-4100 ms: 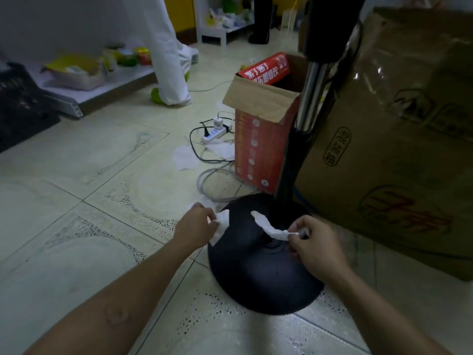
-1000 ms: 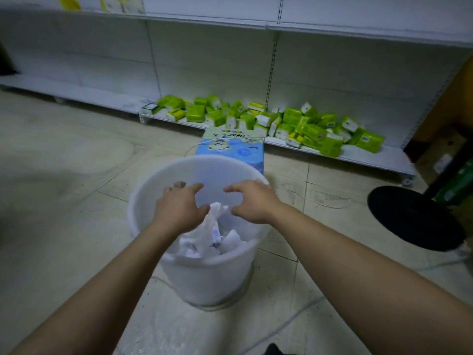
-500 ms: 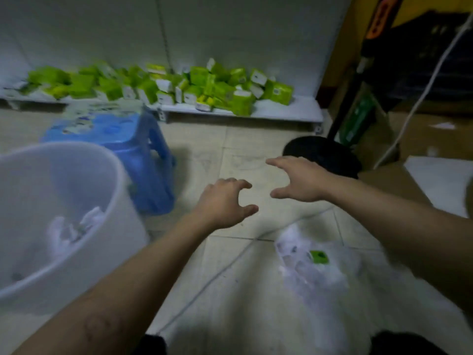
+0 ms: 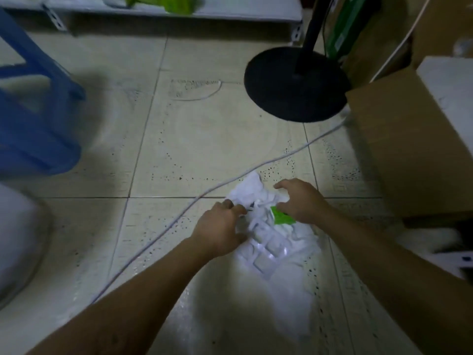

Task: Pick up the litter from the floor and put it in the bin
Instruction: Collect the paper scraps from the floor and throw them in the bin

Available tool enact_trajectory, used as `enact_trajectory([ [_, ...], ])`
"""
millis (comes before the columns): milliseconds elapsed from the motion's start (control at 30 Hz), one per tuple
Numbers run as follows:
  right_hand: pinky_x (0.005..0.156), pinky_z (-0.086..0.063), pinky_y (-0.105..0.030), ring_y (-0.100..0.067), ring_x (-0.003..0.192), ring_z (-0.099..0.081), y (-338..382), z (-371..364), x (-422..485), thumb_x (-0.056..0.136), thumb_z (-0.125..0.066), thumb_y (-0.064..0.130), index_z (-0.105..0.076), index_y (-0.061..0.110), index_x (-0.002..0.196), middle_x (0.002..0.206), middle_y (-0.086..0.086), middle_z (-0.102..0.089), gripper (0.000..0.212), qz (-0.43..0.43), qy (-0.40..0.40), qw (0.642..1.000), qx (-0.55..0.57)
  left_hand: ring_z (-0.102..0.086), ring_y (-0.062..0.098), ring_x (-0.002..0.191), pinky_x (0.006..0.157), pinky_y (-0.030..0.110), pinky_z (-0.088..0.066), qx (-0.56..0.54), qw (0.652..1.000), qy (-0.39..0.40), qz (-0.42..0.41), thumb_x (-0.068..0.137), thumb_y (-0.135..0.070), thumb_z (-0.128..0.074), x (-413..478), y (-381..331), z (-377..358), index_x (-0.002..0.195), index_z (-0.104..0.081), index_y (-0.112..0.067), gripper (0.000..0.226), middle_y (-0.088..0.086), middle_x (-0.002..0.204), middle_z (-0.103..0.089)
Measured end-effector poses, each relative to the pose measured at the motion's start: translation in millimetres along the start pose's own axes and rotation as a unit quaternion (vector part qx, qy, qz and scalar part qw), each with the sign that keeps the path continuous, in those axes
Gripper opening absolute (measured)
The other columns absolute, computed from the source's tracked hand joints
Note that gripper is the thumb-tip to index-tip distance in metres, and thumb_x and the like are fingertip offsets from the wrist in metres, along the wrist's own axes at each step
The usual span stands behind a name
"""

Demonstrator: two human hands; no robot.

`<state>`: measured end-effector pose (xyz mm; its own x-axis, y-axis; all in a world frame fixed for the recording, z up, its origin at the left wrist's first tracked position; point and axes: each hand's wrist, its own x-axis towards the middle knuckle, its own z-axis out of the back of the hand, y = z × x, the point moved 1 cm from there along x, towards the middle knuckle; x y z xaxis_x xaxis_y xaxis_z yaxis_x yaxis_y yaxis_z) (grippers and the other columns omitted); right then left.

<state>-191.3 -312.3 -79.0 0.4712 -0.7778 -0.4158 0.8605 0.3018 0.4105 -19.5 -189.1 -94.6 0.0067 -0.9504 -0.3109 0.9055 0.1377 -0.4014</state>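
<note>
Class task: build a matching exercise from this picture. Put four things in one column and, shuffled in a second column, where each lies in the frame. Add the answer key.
Things
1 stool
2 stand base
3 cardboard box
4 litter

Places
A right edge
B lower centre, between the left hand and right hand
C left edge
D top, right of centre

Pairs: 1-C, 2-D, 3-A, 4-B

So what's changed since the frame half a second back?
Both hands dropped from hovering open above the floor onto the crumpled white plastic wrapper with a green label: the left hand pinches its left edge, the right hand curls its fingers over the top. Wrapper not lifted yet; white plastic bin, blue plastic stool unmoved.
</note>
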Motion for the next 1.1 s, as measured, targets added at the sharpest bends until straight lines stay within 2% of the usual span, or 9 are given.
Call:
enact_trajectory([
  [100, 0.089, -0.048, -0.04, -0.033, 0.107, -0.056, -18.2, -4.2, -16.4, 0.075, -0.07, 0.021, -0.061, 0.016, 0.12, 0.118, -0.015, -0.061, 0.047, -0.003, -0.087, 0.996, -0.011, -0.052, 0.028, 0.104, 0.08, 0.039, -0.045, 0.037, 0.999, -0.021, 0.002, 0.066, -0.07, -0.059, -3.0, -19.2, -24.0, 0.122, -0.044, -0.022, 0.075, 0.008, 0.119, -0.052],
  [200, 0.1, -0.041, -0.044, -0.033, 0.119, -0.049, -54.3, 1.0, -34.5, 0.08, -0.066, 0.022, -0.058, 0.018, 0.126, 0.13, -0.015, -0.055, 0.047, -0.048, -0.102, 0.992, -0.058, -0.052, 0.027, 0.104, 0.081, 0.042, -0.045, 0.052, 0.997, -0.015, 0.052, 0.052, -0.08, -0.055, -1.4, -35.6, -41.4, 0.117, -0.037, -0.02, 0.09, 0.006, 0.115, -0.05],
  [367, 0.105, -0.04, -0.04, -0.029, 0.126, -0.047, -83.3, -11.7, -45.9, 0.085, -0.064, 0.014, -0.047, 0.012, 0.137, 0.139, -0.016, -0.049, 0.055, -0.108, -0.033, 0.992, 0.05, -0.059, 0.029, 0.099, 0.082, 0.04, -0.04, 0.044, 0.997, -0.028, 0.053, 0.071, -0.042, -0.059, 4.4, -31.0, -52.5, 0.122, -0.034, -0.018, 0.062, 0.007, 0.108, -0.063],
  [533, 0.071, -0.046, -0.026, -0.022, 0.088, -0.061, -81.7, -24.7, -60.3, 0.085, -0.06, 0.007, -0.067, 0.007, 0.103, 0.105, -0.016, -0.069, 0.019, -0.145, -0.11, 0.982, 0.054, -0.058, 0.026, 0.064, 0.055, 0.03, -0.044, -0.169, 0.985, -0.024, 0.025, 0.08, -0.014, -0.058, -7.9, -21.7, -31.5, 0.114, -0.044, -0.017, 0.037, 0.002, 0.069, -0.059],
  [600, 0.067, -0.044, -0.025, -0.02, 0.078, -0.059, -76.4, -20.0, -60.5, 0.085, -0.061, 0.008, -0.068, 0.006, 0.092, 0.096, -0.016, -0.07, 0.01, -0.132, -0.146, 0.978, 0.062, -0.05, 0.019, 0.056, 0.047, 0.02, -0.034, -0.164, 0.986, -0.037, 0.007, 0.083, -0.014, -0.056, -8.1, -14.9, -22.7, 0.089, -0.055, -0.014, 0.006, -0.007, 0.057, -0.048],
  [667, 0.063, -0.041, -0.023, -0.023, 0.076, -0.06, -66.8, -9.8, -56.7, 0.083, -0.063, 0.009, -0.067, 0.007, 0.086, 0.092, -0.016, -0.066, 0.006, -0.119, -0.173, 0.974, 0.09, -0.052, 0.017, 0.052, 0.046, 0.018, -0.035, -0.161, 0.985, -0.065, 0.018, 0.089, -0.022, -0.054, -8.2, -9.6, -13.4, 0.067, -0.055, -0.015, 0.024, -0.003, 0.054, -0.052],
  [800, 0.051, -0.039, -0.022, -0.016, 0.065, -0.053, -41.5, 15.1, -56.4, 0.084, -0.063, 0.011, -0.054, 0.012, 0.077, 0.074, -0.003, -0.057, 0.012, -0.106, -0.181, 0.96, 0.187, -0.068, 0.018, 0.055, 0.055, 0.032, -0.059, -0.248, 0.965, -0.072, 0.053, 0.093, -0.018, -0.051, -14.7, -3.2, 11.1, 0.088, -0.064, -0.015, 0.015, 0.006, 0.07, -0.07],
  [967, 0.043, -0.05, -0.025, -0.016, 0.063, -0.057, -17.3, 38.8, -64.0, 0.083, -0.057, -0.002, -0.051, 0.014, 0.074, 0.079, -0.008, -0.054, 0.019, -0.075, -0.211, 0.935, 0.276, -0.063, 0.007, 0.042, 0.042, 0.022, -0.054, -0.266, 0.956, -0.118, 0.035, 0.093, -0.012, -0.048, -16.8, -3.9, 39.0, 0.094, -0.064, -0.023, 0.019, 0.0, 0.065, -0.069],
  [1100, 0.056, -0.044, -0.024, -0.02, 0.066, -0.052, -0.8, 51.8, -70.9, 0.08, -0.062, -0.005, -0.057, 0.016, 0.076, 0.075, -0.013, -0.057, 0.021, -0.046, -0.195, 0.918, 0.343, -0.065, 0.008, 0.046, 0.04, 0.013, -0.046, -0.297, 0.945, -0.133, 0.037, 0.093, -0.008, -0.044, -15.8, -8.7, 52.8, 0.094, -0.067, -0.024, 0.029, 0.001, 0.068, -0.071],
])
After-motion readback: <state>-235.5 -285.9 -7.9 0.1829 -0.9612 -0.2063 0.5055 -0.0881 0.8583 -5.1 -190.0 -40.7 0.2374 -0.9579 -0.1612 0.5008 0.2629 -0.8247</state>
